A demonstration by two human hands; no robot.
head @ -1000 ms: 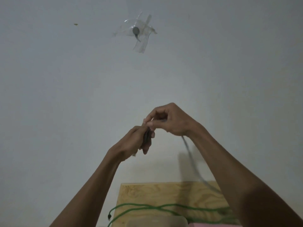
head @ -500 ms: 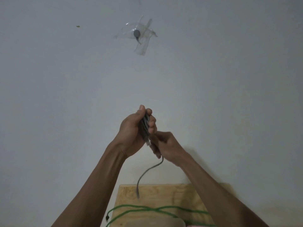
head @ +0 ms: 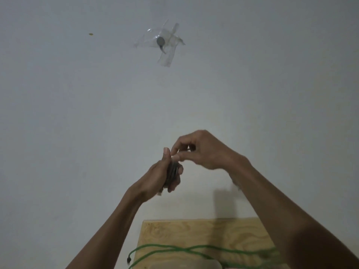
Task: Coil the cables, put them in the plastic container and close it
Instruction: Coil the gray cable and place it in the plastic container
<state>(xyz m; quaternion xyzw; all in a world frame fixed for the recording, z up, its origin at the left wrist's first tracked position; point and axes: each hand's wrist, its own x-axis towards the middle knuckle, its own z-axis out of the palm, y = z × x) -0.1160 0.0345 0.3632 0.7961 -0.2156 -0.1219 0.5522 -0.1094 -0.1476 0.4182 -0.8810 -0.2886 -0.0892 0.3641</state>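
Observation:
My left hand [head: 155,176] is raised in front of the wall, closed around a small bundle of coiled grey cable [head: 172,173]. My right hand [head: 202,150] is just above and to the right of it, fingertips pinched at the top of the bundle, apparently on the cable's end. A blurred bit of grey cable [head: 236,184] shows below my right wrist. A green cable [head: 174,250] lies loose across the wooden table [head: 186,232], its dark plug [head: 128,260] hanging off the left edge. The rounded top of the clear plastic container [head: 184,264] shows at the bottom edge.
A plain white wall fills most of the view. A small grey object held by clear tape [head: 161,43] is stuck high on the wall. The table's left edge runs down from its back left corner.
My right hand rose from below the bundle to above and right of it. The grey cable's hanging tail no longer dangles over the table. My left hand dropped slightly.

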